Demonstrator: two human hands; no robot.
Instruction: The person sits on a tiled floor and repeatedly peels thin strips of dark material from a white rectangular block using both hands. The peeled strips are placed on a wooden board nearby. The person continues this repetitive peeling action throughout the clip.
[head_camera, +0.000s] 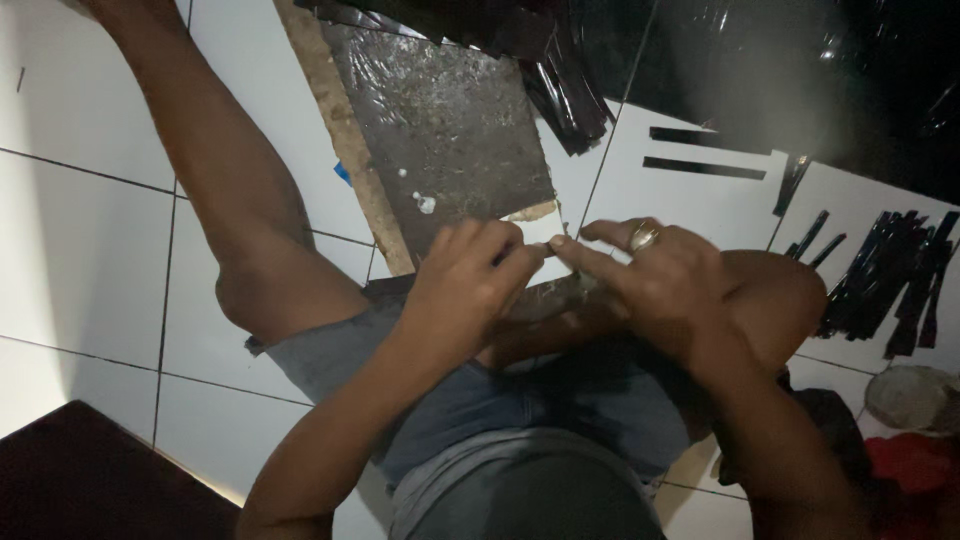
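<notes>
— White tiled floor (90, 250) leftmost, then a worn board (440, 130)?
— Yes. Below the board, the left hand (470, 285) and right hand (660, 275) each pinch an end of a pale strip (548, 240) above the lap; both grips narrow. Dark strips (880, 275) lie far right.

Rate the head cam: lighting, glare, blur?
Head view: dim and uneven, brightest on the white floor tiles, right side falling into shadow; glare streaks on the black plastic sheet; left hand and right hand slightly soft, fingertips hard to resolve.
</notes>
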